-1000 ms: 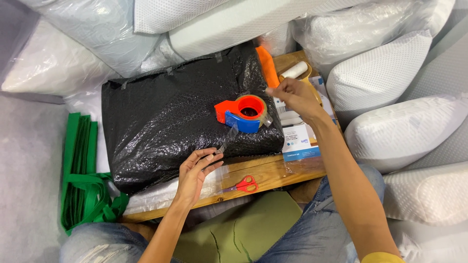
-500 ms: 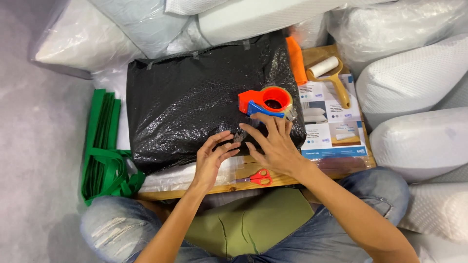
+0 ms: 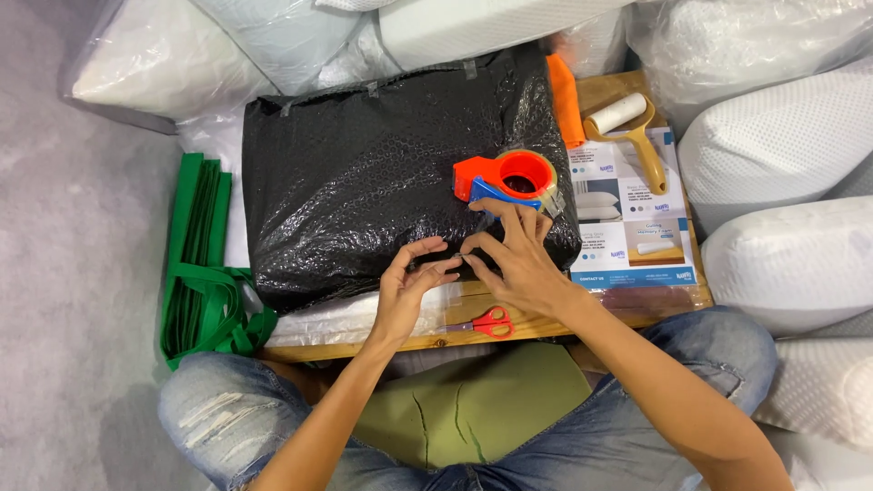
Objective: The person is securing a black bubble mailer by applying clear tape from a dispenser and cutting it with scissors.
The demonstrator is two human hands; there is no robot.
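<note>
Now both hands on parcel | right hand (image 3: 518,264) down from the orange roll, fingers spread, gripping nothing | left hand (image 3: 409,282) fingertips pressing near edge | black bubble-wrapped parcel (image 3: 364,191) on wooden board (image 3: 627,314) | orange-blue tape dispenser (image 3: 509,179) resting atop, released.

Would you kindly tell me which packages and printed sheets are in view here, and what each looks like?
Black bubble-wrapped package: on the wooden board, large, rectangular, glossy; both the left hand and right hand press its near edge.
Printed leaflets: right of the package, white and blue sheets with small pillow pictures.
Bagged white pillows: stacked at right and behind, in clear plastic.
</note>
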